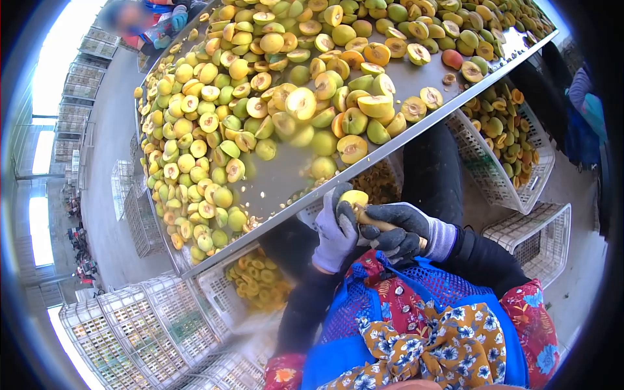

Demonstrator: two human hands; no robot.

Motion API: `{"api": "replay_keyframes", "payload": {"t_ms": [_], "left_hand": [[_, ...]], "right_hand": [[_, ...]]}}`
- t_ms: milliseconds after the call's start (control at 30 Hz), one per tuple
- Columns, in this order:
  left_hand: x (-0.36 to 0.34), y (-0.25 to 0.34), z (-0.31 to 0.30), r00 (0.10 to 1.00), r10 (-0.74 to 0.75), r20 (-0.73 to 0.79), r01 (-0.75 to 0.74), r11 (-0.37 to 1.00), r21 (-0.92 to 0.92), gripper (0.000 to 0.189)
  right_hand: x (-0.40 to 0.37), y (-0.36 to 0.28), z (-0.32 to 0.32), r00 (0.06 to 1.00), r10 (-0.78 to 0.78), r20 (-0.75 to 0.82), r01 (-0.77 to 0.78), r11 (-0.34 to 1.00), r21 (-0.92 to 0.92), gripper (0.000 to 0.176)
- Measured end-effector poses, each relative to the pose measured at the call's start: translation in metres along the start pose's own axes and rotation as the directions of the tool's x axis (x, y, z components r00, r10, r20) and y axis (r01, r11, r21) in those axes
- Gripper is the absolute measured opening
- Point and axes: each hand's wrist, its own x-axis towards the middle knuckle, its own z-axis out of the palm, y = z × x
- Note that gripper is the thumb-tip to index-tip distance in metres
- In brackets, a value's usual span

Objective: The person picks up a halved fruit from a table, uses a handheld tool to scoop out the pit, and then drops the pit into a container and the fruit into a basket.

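My left hand [335, 229], in a pale purple glove with dark palm and fingers, is closed around a yellow-green piece of stone fruit [354, 197]. Close against it, my right hand [404, 229] wears a matching glove and grips a tool with a pale wooden handle [382, 224]. The tool's working end is hidden by the fruit and fingers. Both hands are over my lap, just below the near rim of a metal table [370, 164]. Heaped on the table are many halved stone fruits [214, 123], yellow to green, several with brown pits showing.
A white plastic crate [478, 156] of fruit pieces stands to the right, with another crate [539, 244] beside it. Fruit halves [260, 279] fill a crate below the table at left, near large crates [136, 318]. Other people [153, 26] are at the table's far left and right.
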Motion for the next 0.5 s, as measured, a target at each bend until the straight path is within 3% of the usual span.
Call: {"api": "replay_keyframes", "payload": {"t_ms": [67, 133, 167, 267, 367, 467, 500], "left_hand": [[-0.002, -0.009, 0.003, 0.982, -0.172, 0.08, 0.187, 0.953, -0.238, 0.031], [-0.008, -0.016, 0.003, 0.919, -0.327, 0.221, 0.394, 0.8, -0.453, 0.032], [-0.006, -0.02, 0.003, 0.949, -0.222, 0.222, 0.297, 0.865, -0.404, 0.031], [-0.002, -0.014, -0.002, 0.864, -0.377, 0.334, 0.478, 0.823, -0.307, 0.031], [0.004, -0.012, -0.006, 0.899, -0.321, 0.299, 0.372, 0.919, -0.13, 0.027], [0.005, -0.032, -0.007, 0.935, 0.008, 0.354, -0.04, 0.996, 0.085, 0.025], [0.002, -0.041, -0.005, 0.939, 0.045, 0.342, -0.094, 0.987, 0.128, 0.024]], "right_hand": [[-0.001, -0.001, -0.001, 0.999, 0.022, 0.041, -0.025, 0.997, 0.079, 0.04], [-0.003, -0.001, -0.007, 0.998, 0.033, 0.056, -0.04, 0.992, 0.124, 0.039], [-0.004, -0.002, -0.008, 1.0, 0.009, -0.01, -0.008, 0.999, 0.049, 0.039], [-0.007, -0.002, -0.004, 0.971, -0.111, -0.212, 0.057, 0.967, -0.248, 0.038], [-0.008, 0.006, 0.017, 0.884, -0.324, -0.338, 0.027, 0.756, -0.654, 0.04], [-0.005, 0.007, 0.028, 0.785, -0.505, -0.36, -0.138, 0.424, -0.895, 0.044], [-0.004, 0.006, 0.03, 0.741, -0.549, -0.387, -0.227, 0.336, -0.914, 0.045]]}}
